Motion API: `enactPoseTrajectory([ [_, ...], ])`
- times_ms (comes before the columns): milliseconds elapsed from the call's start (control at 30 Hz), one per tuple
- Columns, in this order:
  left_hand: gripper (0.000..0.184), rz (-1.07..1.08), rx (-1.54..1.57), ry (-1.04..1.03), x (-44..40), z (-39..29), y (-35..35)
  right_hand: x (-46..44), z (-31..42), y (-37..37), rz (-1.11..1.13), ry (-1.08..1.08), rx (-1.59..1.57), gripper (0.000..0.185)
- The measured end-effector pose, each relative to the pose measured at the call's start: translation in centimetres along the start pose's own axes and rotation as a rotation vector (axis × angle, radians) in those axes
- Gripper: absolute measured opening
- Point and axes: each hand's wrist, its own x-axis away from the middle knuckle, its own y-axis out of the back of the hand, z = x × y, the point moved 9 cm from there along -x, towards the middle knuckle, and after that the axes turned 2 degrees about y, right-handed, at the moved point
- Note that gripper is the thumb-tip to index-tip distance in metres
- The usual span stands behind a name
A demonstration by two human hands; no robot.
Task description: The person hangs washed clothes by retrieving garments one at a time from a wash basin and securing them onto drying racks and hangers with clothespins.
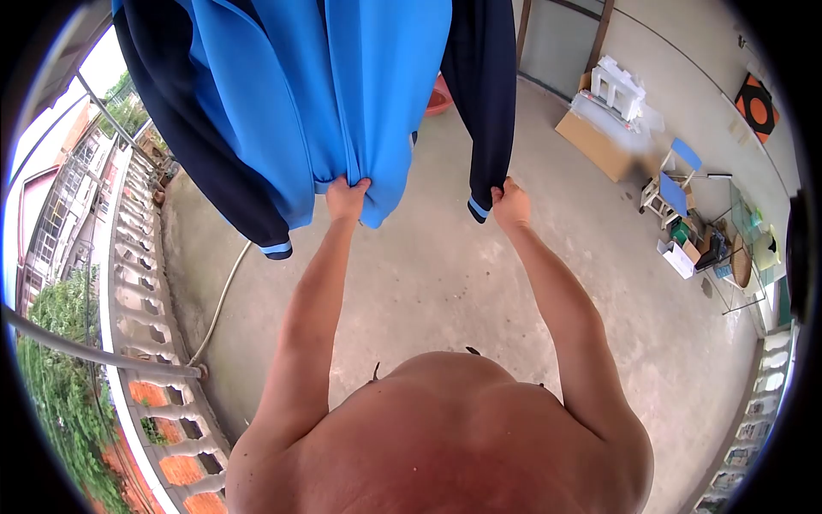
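A bright blue jacket (282,103) with dark navy sleeves hangs down from the top of the view, its upper part cut off by the frame edge. My left hand (346,199) is closed on the jacket's bottom hem, near the middle of the front. My right hand (511,204) pinches the cuff of the right-hand navy sleeve (484,111), which has a light blue stripe. The other sleeve (201,163) dangles free on the left. Both my arms are stretched out forward.
A balustrade (141,300) runs along the left, with a hose (224,295) on the concrete floor (428,291) beside it. A red basin (439,97) stands behind the jacket. To the right are a cardboard box (595,141), a blue chair (672,193) and a glass-sided rack (741,223).
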Motion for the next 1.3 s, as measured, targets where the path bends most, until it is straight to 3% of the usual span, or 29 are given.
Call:
enactPoseTrajectory([
  [133,0.038,-0.042,-0.001,0.034,-0.1,0.2,1.1,1.0,0.6,0.8,-0.013,-0.014,0.003,0.017],
  [200,0.037,-0.09,0.062,0.009,0.3,0.3,1.9,2.1,1.2,2.0,-0.012,-0.07,-0.296,0.022],
  [267,0.035,0.04,0.294,0.119,1.1,2.2,0.9,3.0,1.5,2.7,0.022,-0.021,-0.378,0.025],
  [333,0.034,-0.011,0.178,0.08,2.3,3.0,1.1,4.0,0.9,3.6,0.049,0.032,-0.466,0.027],
  [433,0.031,-0.067,0.029,0.109,5.4,4.5,0.6,7.4,-2.8,3.9,0.293,0.021,-0.444,0.027],
  [567,0.028,-0.023,-0.157,0.288,11.0,7.8,-2.2,13.9,-14.4,5.9,0.495,-0.062,-0.278,0.022],
  [667,0.027,0.092,-0.221,0.492,16.9,12.6,-7.5,21.2,-27.6,8.8,0.59,-0.206,-0.154,0.022],
  [767,0.026,0.33,-0.344,0.59,25.1,12.6,-13.0,32.6,-42.3,13.3,0.675,-0.495,-0.064,0.018],
  [800,0.024,0.458,-0.426,0.644,28.2,8.8,-14.3,38.5,-49.9,13.6,0.735,-0.794,-0.141,0.016],
  [867,0.023,0.691,-0.506,0.534,31.8,6.9,-19.5,48.3,-56.0,19.2,0.655,-1.282,-0.324,0.011],
  [967,0.023,0.814,-0.57,0.455,35.4,4.3,-26.5,56.1,-60.5,28.3,0.452,-1.346,-0.294,0.005],
  [1000,0.022,0.865,-0.589,0.42,36.8,3.5,-28.9,58.1,-62.0,30.0,0.398,-1.453,-0.313,0.008],
  [1033,0.021,0.943,-0.575,0.439,40.7,2.7,-32.5,68.4,-61.6,34.4,0.304,-1.708,-0.336,0.016],
  [1067,0.02,0.981,-0.519,0.463,41.6,2.4,-35.0,71.6,-63.6,35.1,0.311,-1.623,-0.382,0.022],
  [1100,0.018,1.048,-0.414,0.469,42.1,2.5,-38.2,72.9,-63.7,36.9,0.387,-1.679,-0.2,0.022],
  [1133,0.018,1.076,-0.426,0.455,41.8,0.3,-40.9,74.3,-63.4,38.3,0.255,-1.682,-0.117,0.029],
  [1233,0.02,1.039,-0.326,0.515,38.7,-2.2,-47.3,63.7,-63.6,39.0,-0.039,-1.65,-0.268,0.019],
  [1300,0.018,1.084,-0.435,0.543,40.3,-3.9,-52.6,62.4,-64.2,39.7,0.017,-1.647,-0.32,0.019],
])
